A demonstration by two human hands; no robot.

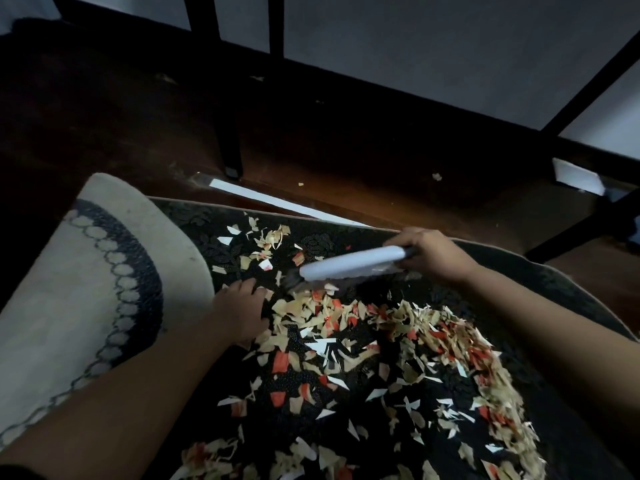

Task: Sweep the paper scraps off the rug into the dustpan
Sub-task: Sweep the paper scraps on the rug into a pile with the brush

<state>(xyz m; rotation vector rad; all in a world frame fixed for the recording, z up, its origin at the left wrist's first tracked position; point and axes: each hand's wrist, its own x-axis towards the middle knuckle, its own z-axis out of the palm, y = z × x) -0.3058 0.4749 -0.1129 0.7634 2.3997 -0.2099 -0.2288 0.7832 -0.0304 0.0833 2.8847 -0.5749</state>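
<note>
Several tan, red and white paper scraps (349, 344) lie scattered over a black patterned rug (194, 216). My right hand (427, 254) grips the dark handle of a white hand brush (349, 263), whose bristles touch the rug among the scraps. My left hand (242, 311) rests flat on the rug with fingers spread, beside the scraps at the left. The rug's left part is folded over, showing its pale underside (93, 271). No dustpan is in view.
Dark wooden floor (346, 150) lies beyond the rug, with a few stray scraps on it. Black furniture legs (230, 143) stand at the rug's far edge, and black frame bars (588, 220) cross at the right. A white strip (273, 200) lies along the rug's far edge.
</note>
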